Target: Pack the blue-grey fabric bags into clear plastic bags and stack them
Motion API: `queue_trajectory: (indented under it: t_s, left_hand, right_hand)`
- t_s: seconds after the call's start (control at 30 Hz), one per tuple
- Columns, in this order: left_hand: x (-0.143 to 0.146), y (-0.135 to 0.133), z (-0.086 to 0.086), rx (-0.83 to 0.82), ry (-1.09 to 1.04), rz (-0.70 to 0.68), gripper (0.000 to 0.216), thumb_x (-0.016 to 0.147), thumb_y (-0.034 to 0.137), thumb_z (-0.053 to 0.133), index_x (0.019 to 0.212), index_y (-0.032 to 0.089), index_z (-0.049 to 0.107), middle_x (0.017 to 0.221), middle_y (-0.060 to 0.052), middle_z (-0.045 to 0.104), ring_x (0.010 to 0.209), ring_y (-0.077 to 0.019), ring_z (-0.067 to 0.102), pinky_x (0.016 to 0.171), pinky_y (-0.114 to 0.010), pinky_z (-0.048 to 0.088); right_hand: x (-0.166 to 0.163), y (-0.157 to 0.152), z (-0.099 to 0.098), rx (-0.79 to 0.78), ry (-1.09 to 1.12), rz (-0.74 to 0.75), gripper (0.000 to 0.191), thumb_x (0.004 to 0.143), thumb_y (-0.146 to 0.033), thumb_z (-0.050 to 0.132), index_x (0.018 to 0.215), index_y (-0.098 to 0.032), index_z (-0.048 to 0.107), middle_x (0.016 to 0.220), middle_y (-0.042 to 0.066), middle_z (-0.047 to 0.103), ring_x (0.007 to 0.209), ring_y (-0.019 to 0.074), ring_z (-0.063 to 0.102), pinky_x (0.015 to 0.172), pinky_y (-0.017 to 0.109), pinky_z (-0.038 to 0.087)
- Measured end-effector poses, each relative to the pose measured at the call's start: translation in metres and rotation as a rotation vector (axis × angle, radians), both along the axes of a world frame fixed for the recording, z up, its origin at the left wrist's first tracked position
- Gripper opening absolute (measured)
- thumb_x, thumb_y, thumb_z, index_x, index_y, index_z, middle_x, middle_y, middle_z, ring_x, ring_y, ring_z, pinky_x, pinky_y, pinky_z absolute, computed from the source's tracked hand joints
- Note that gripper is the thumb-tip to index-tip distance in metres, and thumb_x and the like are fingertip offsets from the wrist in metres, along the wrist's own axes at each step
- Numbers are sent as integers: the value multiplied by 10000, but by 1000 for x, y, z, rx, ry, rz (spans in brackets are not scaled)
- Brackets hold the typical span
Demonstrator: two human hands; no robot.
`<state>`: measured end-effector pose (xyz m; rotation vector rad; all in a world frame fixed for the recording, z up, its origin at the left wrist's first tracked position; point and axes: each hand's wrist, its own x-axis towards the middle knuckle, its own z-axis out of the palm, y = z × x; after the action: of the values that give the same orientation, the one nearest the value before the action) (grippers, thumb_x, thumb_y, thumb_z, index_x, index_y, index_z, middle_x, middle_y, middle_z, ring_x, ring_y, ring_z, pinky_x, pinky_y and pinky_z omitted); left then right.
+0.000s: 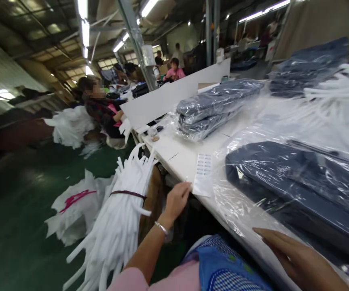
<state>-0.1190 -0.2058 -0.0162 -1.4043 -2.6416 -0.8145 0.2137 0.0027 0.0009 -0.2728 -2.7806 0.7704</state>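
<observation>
My left hand [176, 203], with a silver bracelet at the wrist, is at the table's near edge. Its fingers are drawn together at the tips, and whatever they may hold is too small to make out. Just beside the fingertips lies a white sheet of small printed labels [204, 165]. My right hand [297, 255] rests with fingers stretched out flat along the near side of a clear plastic bag [233, 210]. Inside that bag is folded dark navy clothing [279, 173].
Bagged navy garments [219, 101] lie farther back on the white table [174, 151], with another stack [309, 66] at the far right. A tied bundle of white strips [116, 226] stands left of the table. Co-workers sit behind a white board [174, 97].
</observation>
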Motion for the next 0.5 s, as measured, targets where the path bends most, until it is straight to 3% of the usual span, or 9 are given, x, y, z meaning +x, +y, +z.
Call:
queue_trajectory:
  t_s: [0.1,0.2,0.37,0.5]
  left_hand:
    - [-77,-49,9,-11,30,362,379,1008,253,377,1319,131,558,1338,-157,607,1279,-250,532,1136,-449,392]
    - [-139,-83,11,-91,1,580,369,979,241,467,1298,77,554,1328,-225,577,1274,-316,523,1107,-539,391]
    - [-190,-102,-1,-255,-138,637,377,923,372,627,1238,168,588,1249,-99,613,1078,-239,625,911,-471,545]
    - [-213,-107,-5,-283,-200,573,372,926,373,622,1235,167,588,1235,-99,617,1050,-229,631,884,-448,557]
  right_hand:
    - [-44,-18,8,-91,-44,125,389,927,-265,476,1230,-356,702,1187,9,730,1017,226,727,876,297,601]
    - [-72,-36,5,-119,-69,156,426,923,-214,432,1217,-340,712,1161,25,741,1004,236,729,880,326,595]
    - [-82,-52,-8,-171,-102,181,451,923,-177,413,1246,-320,693,1189,28,730,1054,221,711,924,315,568]
    - [-80,-56,-13,-256,-122,190,428,935,-196,434,1255,-333,685,1166,27,737,1044,230,710,908,320,567]
